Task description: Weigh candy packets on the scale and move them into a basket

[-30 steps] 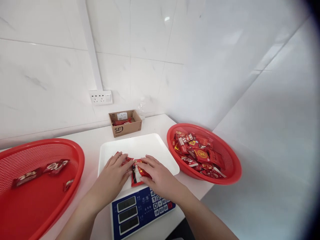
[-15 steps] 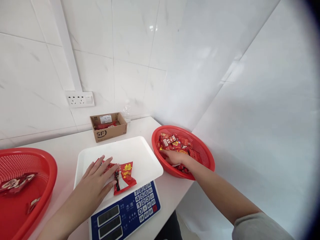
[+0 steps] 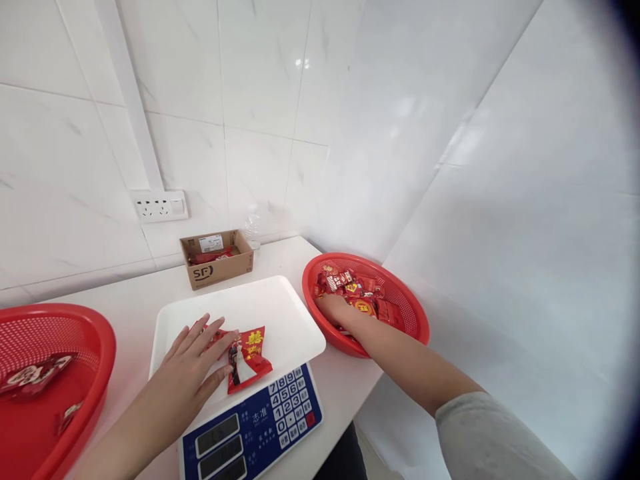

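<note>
My left hand (image 3: 193,370) lies with fingers spread over red snack packets (image 3: 249,360) on the white tray (image 3: 270,300) of a digital scale (image 3: 257,430). One packet with yellow lettering shows beside my fingers; another is partly hidden beneath them. My right hand (image 3: 333,308) reaches down into the right red plastic basket (image 3: 424,327), among many red-wrapped snacks (image 3: 361,307). Its fingers are hidden by the basket's near wall and the wrappers, so whatever they touch cannot be made out.
A second red basket (image 3: 100,340) with a few red packets stands at the left edge. Behind the scale are a cardboard box (image 3: 223,270) holding red packets and a clear plastic bottle (image 3: 253,227). Tiled walls border the white table (image 3: 125,287), with a socket (image 3: 160,206) above.
My right hand has sunk deeper into the right basket and moved slightly left, and its fingers have gone out of sight. My left hand stays on the packets.
</note>
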`<state>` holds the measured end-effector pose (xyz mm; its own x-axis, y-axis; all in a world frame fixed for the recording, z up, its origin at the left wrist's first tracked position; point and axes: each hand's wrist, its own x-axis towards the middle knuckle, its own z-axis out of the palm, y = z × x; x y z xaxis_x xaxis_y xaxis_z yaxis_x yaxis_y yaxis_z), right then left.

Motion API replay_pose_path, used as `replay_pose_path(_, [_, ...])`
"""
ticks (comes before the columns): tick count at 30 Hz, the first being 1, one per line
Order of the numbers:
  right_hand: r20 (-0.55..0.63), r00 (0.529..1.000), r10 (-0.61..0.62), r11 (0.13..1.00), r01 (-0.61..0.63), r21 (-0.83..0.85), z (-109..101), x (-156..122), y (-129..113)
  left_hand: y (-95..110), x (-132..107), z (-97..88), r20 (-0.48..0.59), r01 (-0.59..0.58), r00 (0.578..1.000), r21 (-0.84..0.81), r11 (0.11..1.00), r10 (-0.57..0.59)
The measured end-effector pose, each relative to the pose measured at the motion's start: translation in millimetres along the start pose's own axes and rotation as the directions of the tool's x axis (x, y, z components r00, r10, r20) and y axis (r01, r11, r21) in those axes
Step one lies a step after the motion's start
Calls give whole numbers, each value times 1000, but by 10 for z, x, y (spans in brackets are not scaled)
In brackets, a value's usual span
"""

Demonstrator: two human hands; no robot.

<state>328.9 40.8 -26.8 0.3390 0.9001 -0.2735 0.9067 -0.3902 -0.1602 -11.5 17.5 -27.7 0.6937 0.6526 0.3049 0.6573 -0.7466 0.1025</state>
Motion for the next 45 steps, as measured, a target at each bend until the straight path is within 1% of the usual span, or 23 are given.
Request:
replay_pose_path(5, [22, 998, -61, 992, 58, 112, -61, 115, 179, -7, -2, 12, -2, 4, 1000, -17, 1000, -4])
replay_pose_path(8, [-25, 995, -100, 968, 103, 227, -120, 198, 293, -20, 2, 17, -14, 0, 1000, -37, 999, -1])
replay_pose_path(12, [-116, 990, -85, 896, 127, 426, -160, 239, 375, -35, 10, 21, -27, 10, 1000, -56, 998, -12])
replay_pose_path(15, [-191, 976, -101, 814, 191, 548, -206, 204, 355, -19, 13, 7, -17, 2, 1000, -64, 998, -3])
replay_pose_path(18, [-287, 946, -149, 737, 300, 606, -295, 113, 233, 26, 15, -36, 29, -10, 999, -72, 997, 12])
replay_pose_path(21, [-392, 896, -208, 678, 421, 603, -340, -26, -10, 82, 18, -96, 106, 2, 994, -77, 997, 7])
replay_pose_path(23, [-452, 851, -266, 643, 506, 575, -304, -126, -220, 107, 18, -134, 158, 25, 987, -73, 997, -14])
replay_pose_path(25, [-505, 781, -368, 619, 611, 494, -226, -221, -434, 114, 9, -158, 194, 58, 980, -66, 996, -45])
replay_pose_path(26, [-501, 749, -434, 626, 650, 431, -184, -268, -533, 110, 2, -165, 205, 75, 977, -63, 995, -61])
replay_pose_path(27, [-458, 730, -507, 647, 674, 357, -147, -315, -621, 103, -8, -170, 213, 91, 974, -62, 994, -76])
replay_pose_path(28, [-374, 724, -579, 673, 684, 282, -119, -363, -697, 93, -18, -173, 219, 105, 972, -61, 993, -90])
replay_pose_path(29, [-265, 727, -634, 696, 685, 216, -102, -412, -761, 82, -28, -177, 226, 118, 969, -60, 991, -102])
replay_pose_path(30, [-161, 727, -667, 709, 687, 162, -97, -460, -815, 73, -36, -182, 232, 130, 966, -61, 990, -113])
replay_pose_path(31, [-83, 719, -690, 709, 694, 125, -101, -506, -860, 65, -42, -189, 238, 141, 963, -62, 988, -122])
replay_pose_path(32, [-45, 706, -707, 700, 707, 105, -112, -547, -899, 61, -46, -198, 244, 150, 961, -66, 987, -130])
replay_pose_path(33, [-39, 693, -720, 688, 720, 93, -125, -581, -934, 58, -49, -208, 249, 156, 959, -71, 985, -134])
replay_pose_path(36, [-70, 665, -743, 662, 746, 66, -150, -634, -1024, 59, -55, -229, 239, 154, 963, -101, 983, -126])
replay_pose_path(38, [-82, 638, -766, 633, 770, 78, -143, -636, -1076, 61, -63, -234, 219, 145, 969, -127, 981, -115])
replay_pose_path(39, [-90, 632, -770, 625, 775, 96, -134, -632, -1099, 63, -67, -236, 217, 145, 970, -138, 980, -113])
replay_pose_path(40, [-100, 635, -766, 625, 772, 116, -121, -626, -1119, 67, -70, -237, 222, 150, 968, -147, 978, -115])
replay_pose_path(41, [-111, 650, -752, 636, 760, 135, -107, -620, -1137, 72, -70, -241, 231, 156, 966, -156, 975, -118])
replay_pose_path(43, [-135, 701, -700, 685, 713, 150, -74, -613, -1166, 88, -60, -253, 237, 158, 965, -174, 972, -115])
replay_pose_path(45, [-162, 736, -657, 725, 676, 133, -42, -617, -1182, 111, -38, -272, 219, 138, 971, -190, 972, -95])
